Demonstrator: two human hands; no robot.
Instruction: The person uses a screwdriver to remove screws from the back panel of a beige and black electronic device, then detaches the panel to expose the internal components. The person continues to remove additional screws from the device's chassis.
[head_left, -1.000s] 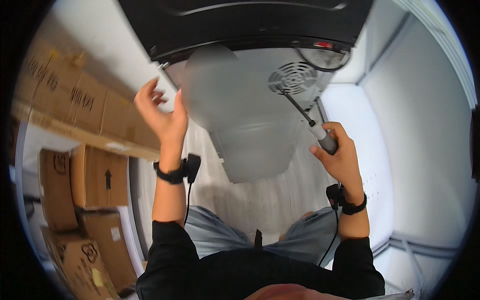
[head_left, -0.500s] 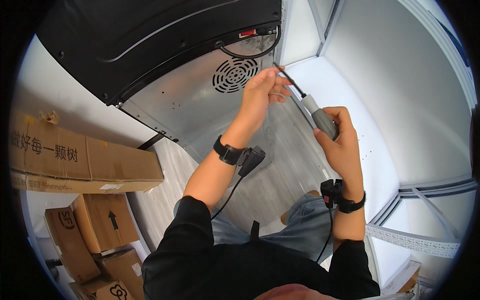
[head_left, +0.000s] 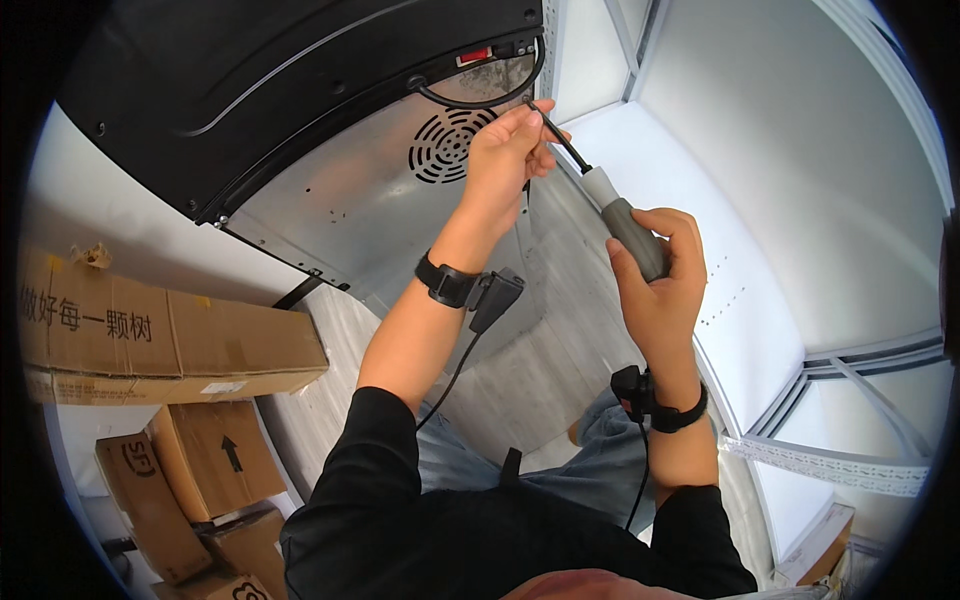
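My right hand (head_left: 665, 275) is closed around the grey handle of a screwdriver (head_left: 633, 235). Its dark shaft slants up and to the left, toward the right edge of a bare metal panel (head_left: 350, 215). Around the shaft near its tip, the thumb and fingers of my left hand (head_left: 505, 155) are pinched. The tip sits close below a black power cable (head_left: 480, 101), which loops along the corner of a black-and-metal appliance (head_left: 300, 90). Whether the tip touches a screw is too small to make out.
A red rocker switch (head_left: 475, 57) and round vent slots (head_left: 455, 146) mark the appliance. A white shelf (head_left: 660, 170) with a metal frame stands close on the right. Cardboard boxes (head_left: 230, 345) are stacked at the left. Wired bands circle both wrists.
Both hands and the screwdriver have shifted slightly up and left in the picture, as has the appliance. The screwdriver tip now lies at the panel's edge, by the cable.
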